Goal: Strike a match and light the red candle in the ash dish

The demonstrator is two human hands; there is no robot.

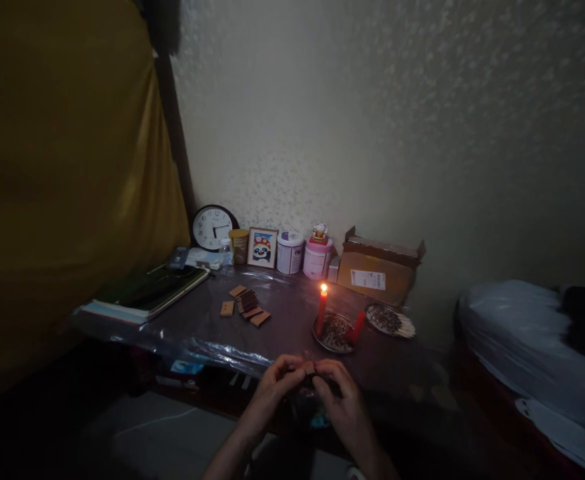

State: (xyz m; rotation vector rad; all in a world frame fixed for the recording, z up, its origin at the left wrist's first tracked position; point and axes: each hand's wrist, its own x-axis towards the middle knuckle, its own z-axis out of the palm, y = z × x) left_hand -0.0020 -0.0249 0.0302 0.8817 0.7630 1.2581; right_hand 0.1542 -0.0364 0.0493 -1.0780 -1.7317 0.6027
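My left hand (276,383) and my right hand (339,393) meet at the near edge of a dark table (292,313), fingers curled and pinched together on a small brown piece (310,367) held between them. Beyond them a lit red candle (321,308) stands upright in a round metal dish (333,333), with a second, unlit red candle (357,327) leaning in it. A pile of small brown wooden tiles (247,305) lies left of the candle.
A plate of sticks (389,321) sits right of the dish. Along the wall stand a clock (213,227), a framed picture (262,247), tins (290,252) and a cardboard box (379,268). Books (147,293) lie at the left. A yellow curtain (57,173) hangs left; white bags (517,340) lie right.
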